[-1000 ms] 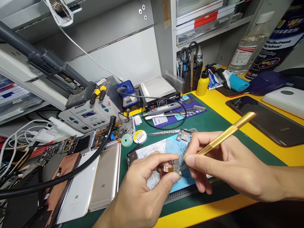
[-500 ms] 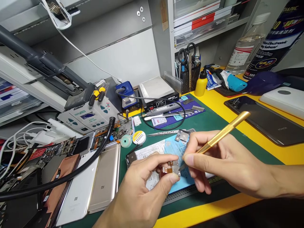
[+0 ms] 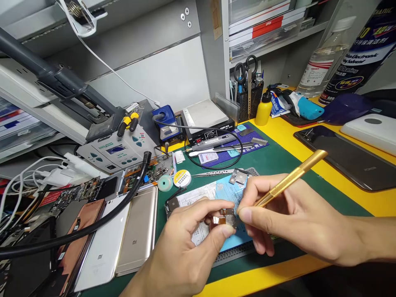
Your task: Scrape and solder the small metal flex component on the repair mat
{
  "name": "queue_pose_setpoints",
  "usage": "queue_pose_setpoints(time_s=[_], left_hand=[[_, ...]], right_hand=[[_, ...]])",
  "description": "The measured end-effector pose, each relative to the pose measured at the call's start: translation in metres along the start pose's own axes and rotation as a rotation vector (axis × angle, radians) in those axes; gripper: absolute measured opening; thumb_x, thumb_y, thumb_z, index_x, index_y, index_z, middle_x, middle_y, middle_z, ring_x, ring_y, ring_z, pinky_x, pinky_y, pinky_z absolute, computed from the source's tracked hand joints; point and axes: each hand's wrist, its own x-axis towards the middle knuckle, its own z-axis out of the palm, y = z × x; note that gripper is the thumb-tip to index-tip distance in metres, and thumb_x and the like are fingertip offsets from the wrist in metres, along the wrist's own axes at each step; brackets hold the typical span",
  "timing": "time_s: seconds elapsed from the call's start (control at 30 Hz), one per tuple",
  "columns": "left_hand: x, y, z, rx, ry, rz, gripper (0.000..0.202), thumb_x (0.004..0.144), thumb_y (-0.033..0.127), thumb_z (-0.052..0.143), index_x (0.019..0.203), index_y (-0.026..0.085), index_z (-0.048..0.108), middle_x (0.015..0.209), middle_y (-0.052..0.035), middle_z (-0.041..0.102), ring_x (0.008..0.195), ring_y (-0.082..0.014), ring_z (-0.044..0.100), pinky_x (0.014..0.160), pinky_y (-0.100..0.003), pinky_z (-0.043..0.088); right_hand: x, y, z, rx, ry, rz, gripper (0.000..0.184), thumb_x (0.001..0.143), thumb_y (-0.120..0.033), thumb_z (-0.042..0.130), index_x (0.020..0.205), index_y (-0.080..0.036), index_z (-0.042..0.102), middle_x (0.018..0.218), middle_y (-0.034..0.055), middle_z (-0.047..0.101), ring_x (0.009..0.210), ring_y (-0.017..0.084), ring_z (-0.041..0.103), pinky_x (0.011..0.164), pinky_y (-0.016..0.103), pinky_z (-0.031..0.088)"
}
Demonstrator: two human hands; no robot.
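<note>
With the small metal part as the dial's centre and the far side of the desk at 12, the left hand (image 3: pixel 192 243) comes in from 7 o'clock, its thumb and forefinger pinching that small metal part (image 3: pixel 229 221) by its edges. This grip probably serves to leave the face with the copper-coloured strip exposed while keeping so small a thing steady. The right hand (image 3: pixel 297 225), at 3 to 4 o'clock, pinches a gold tool (image 3: pixel 293 175) low down like a pen, its handle slanting off toward 2; a hold this near the working end likely favours fine control. The tip is blurred beside the part, and I cannot tell whether it touches. The part is held up over a blue sheet (image 3: pixel 225 192) on the green mat (image 3: pixel 278 150), apparently so both hands can meet close together. Another module (image 3: pixel 239 177) lies between 12 and 1, and tweezers (image 3: pixel 213 173) near 11, seemingly placed within easy reach. The gold phone (image 3: pixel 137 237) lies at 9 and the yellow bottle (image 3: pixel 263 110) stands at 1, both well out of the hands' way.
</note>
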Motion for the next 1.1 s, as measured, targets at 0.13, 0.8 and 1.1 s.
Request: queue_pose_setpoints(time_s=[0.13, 0.8, 1.1], left_hand=[[0.0011, -0.0009, 0.0001, -0.01, 0.007, -0.01, 0.021, 0.091, 0.023, 0.071, 0.111, 0.023, 0.078, 0.093, 0.0023, 0.08, 0.082, -0.012, 0.074, 0.078, -0.017, 0.055], [0.0017, -0.0023, 0.0012, 0.015, 0.014, 0.07, 0.021, 0.091, 0.02, 0.069, 0.111, 0.022, 0.077, 0.089, 0.0039, 0.078, 0.08, -0.0092, 0.073, 0.077, -0.013, 0.055], [-0.0003, -0.0054, 0.0012, 0.021, 0.033, 0.119, 0.022, 0.091, 0.017, 0.07, 0.111, 0.021, 0.077, 0.096, 0.0022, 0.081, 0.081, -0.0094, 0.074, 0.076, -0.014, 0.056]], right_hand=[[0.0001, -0.0007, -0.0026, 0.057, 0.011, -0.019, 0.026, 0.084, -0.025, 0.084, 0.079, -0.019, 0.059, 0.063, -0.0022, 0.068, 0.052, 0.012, 0.067, 0.048, 0.018, 0.055], [0.0009, -0.0001, -0.0003, 0.002, 0.014, 0.0, 0.026, 0.085, -0.028, 0.083, 0.082, -0.019, 0.058, 0.062, -0.0015, 0.068, 0.052, 0.012, 0.064, 0.05, 0.02, 0.054], [0.002, -0.0018, -0.0021, 0.074, 0.033, -0.016, 0.025, 0.083, -0.022, 0.083, 0.077, -0.019, 0.059, 0.062, -0.0022, 0.068, 0.05, 0.012, 0.067, 0.047, 0.018, 0.055]])
